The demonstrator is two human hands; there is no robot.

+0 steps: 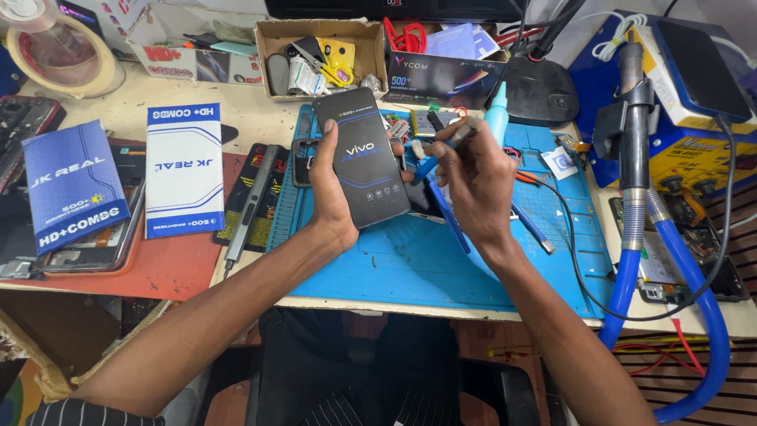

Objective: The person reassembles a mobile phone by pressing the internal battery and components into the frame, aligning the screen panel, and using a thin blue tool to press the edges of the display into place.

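The left hand point(331, 189) gripped a flat black box point(361, 158) by its lower left edge, fingers curled behind it and thumb on the front, holding it tilted above the blue work mat point(441, 260) near the middle of the bench. The right hand point(473, 177) was closed around a slim grey tool point(453, 136) with its fingertips pinched together, the tool's tip pointing toward the right edge of the box — whether it touched the box could not be told. A blue-handled tool point(449, 217) lay slanted on the mat just below the box, partly hidden by the right hand. Behind the hands stood a pale blue squeeze bottle point(497, 118) with a pointed nozzle. Well to the left, on the red mat point(173, 268), lay a white packet with blue bands point(183, 170) and a blue packet point(72, 185), the latter resting over a phone; between the white packet and the blue mat lay a grey pen-shaped screwdriver point(248, 209). At the back sat an open cardboard box point(272, 39) holding small tools and bits. To the right, a thick blue hose point(694, 292) looped down past the table edge from a grey metal pipe point(631, 142) — beside it a blue and yellow machine point(694, 150) stood at the bench's far right.
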